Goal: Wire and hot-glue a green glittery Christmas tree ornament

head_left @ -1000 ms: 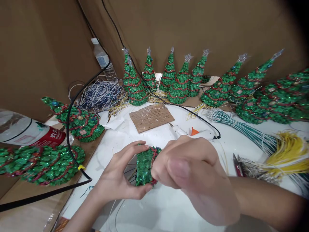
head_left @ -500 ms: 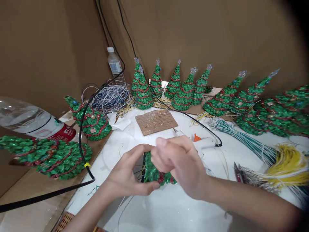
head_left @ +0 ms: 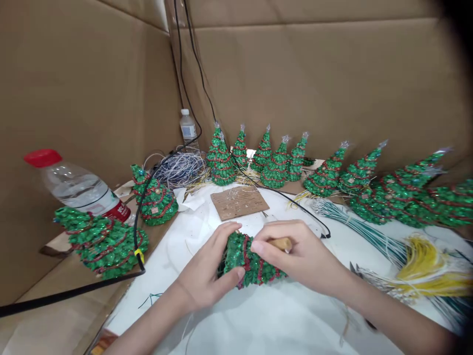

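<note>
My left hand point(head_left: 206, 274) and my right hand point(head_left: 297, 251) both grip one small green glittery Christmas tree with red garland point(head_left: 248, 260), held on its side just above the white table point(head_left: 258, 320). The left fingers curl round the tree's left end. My right hand wraps its right end, and a light brown piece point(head_left: 281, 243) shows between those fingers. Directly beyond the hands lies a brown cardboard piece point(head_left: 239, 202).
Several finished trees point(head_left: 275, 160) line the back cardboard wall point(head_left: 332, 88), and two more trees point(head_left: 101, 241) stand at left by a red-capped bottle point(head_left: 76, 185). A black cable point(head_left: 138, 236) crosses left. Green wires point(head_left: 354, 227), yellow wires point(head_left: 424, 256) and coiled wire point(head_left: 179, 167) lie around.
The view has tilted up, so everything sits lower in frame. My hands have turned the tree so more of its side shows; the glue gun behind my right hand is now hidden.
</note>
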Tool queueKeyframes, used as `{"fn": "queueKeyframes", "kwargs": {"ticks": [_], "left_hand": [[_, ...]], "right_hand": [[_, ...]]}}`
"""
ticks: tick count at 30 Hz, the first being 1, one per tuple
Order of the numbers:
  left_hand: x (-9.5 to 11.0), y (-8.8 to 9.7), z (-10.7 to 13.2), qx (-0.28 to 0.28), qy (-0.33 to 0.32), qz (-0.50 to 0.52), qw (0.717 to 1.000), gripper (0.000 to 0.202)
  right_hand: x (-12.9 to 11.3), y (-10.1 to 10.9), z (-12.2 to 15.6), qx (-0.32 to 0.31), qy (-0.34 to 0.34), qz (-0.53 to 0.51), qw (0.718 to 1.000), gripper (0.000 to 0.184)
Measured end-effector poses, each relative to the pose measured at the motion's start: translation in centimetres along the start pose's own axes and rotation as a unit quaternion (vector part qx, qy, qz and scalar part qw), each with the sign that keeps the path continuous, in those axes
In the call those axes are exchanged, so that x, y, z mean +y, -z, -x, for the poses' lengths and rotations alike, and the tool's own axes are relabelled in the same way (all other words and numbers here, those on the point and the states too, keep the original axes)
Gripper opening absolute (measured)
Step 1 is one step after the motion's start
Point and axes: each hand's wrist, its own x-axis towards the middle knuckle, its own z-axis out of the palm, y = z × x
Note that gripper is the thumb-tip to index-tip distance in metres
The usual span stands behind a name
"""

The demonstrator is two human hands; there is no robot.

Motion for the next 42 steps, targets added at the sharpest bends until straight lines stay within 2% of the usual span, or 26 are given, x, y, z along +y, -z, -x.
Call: {"fn": "queueKeyframes", "kwargs": {"ticks": [3,6,12,14,16,19,22,24,26,28,30,32,34,39,42], "left_hand": [[-0.1,-0.4,-0.1,0.019,-0.023,-0.005,1.000,0.060],[0.1,-0.7,-0.2,0.025,-0.043,-0.009,0.999,0.069],[0.6,-0.9,0.3,0.044,-0.053,-0.043,0.997,0.055],[0.7,-0.9,0.4,0.050,-0.057,-0.053,0.996,0.049],[0.7,-0.9,0.5,0.052,-0.064,-0.064,0.995,0.047],[0.9,-1.2,0.6,0.058,-0.072,-0.083,0.992,0.042],[0.9,-1.8,0.8,0.072,-0.077,-0.099,0.989,0.041],[0.8,-2.1,0.9,0.078,-0.087,-0.106,0.988,0.046],[0.7,-2.3,1.0,0.081,-0.090,-0.107,0.987,0.049],[0.7,-2.3,1.1,0.077,-0.087,-0.105,0.988,0.047],[0.7,-2.2,1.0,0.074,-0.086,-0.103,0.988,0.044],[0.7,-2.2,1.0,0.071,-0.086,-0.104,0.988,0.043],[0.6,-2.2,0.9,0.071,-0.085,-0.106,0.988,0.043],[1.0,-1.8,0.9,0.060,-0.104,-0.114,0.986,0.054],[2.5,-0.6,1.6,0.124,-0.123,-0.152,0.973,0.073]], "right_hand": [[0.0,-0.5,-0.2,0.006,0.040,0.031,0.999,0.029],[0.3,-1.4,-0.3,0.056,0.071,0.058,0.994,0.036],[1.8,-3.1,-0.7,0.156,0.013,-0.071,0.985,0.045],[2.4,-3.3,0.0,0.158,0.002,-0.113,0.981,0.045],[2.8,-3.5,1.3,0.151,0.014,-0.112,0.982,0.043],[2.2,-4.0,3.3,0.162,0.083,-0.007,0.983,0.037],[0.3,-4.7,3.6,0.186,0.138,0.131,0.964,0.036],[-1.1,-5.1,2.5,0.195,0.129,0.206,0.950,0.038],[-1.9,-5.0,1.1,0.203,0.082,0.227,0.949,0.042],[-1.7,-4.6,-0.1,0.213,0.036,0.165,0.962,0.043],[-0.7,-4.1,-0.4,0.222,-0.002,0.048,0.974,0.043],[0.7,-3.9,0.2,0.212,-0.023,-0.073,0.974,0.044],[1.7,-3.8,1.2,0.198,-0.019,-0.144,0.969,0.047],[1.9,-4.3,2.6,0.219,0.038,-0.107,0.969,0.046],[1.8,-4.6,2.2,0.225,0.052,-0.038,0.972,0.043]]}}
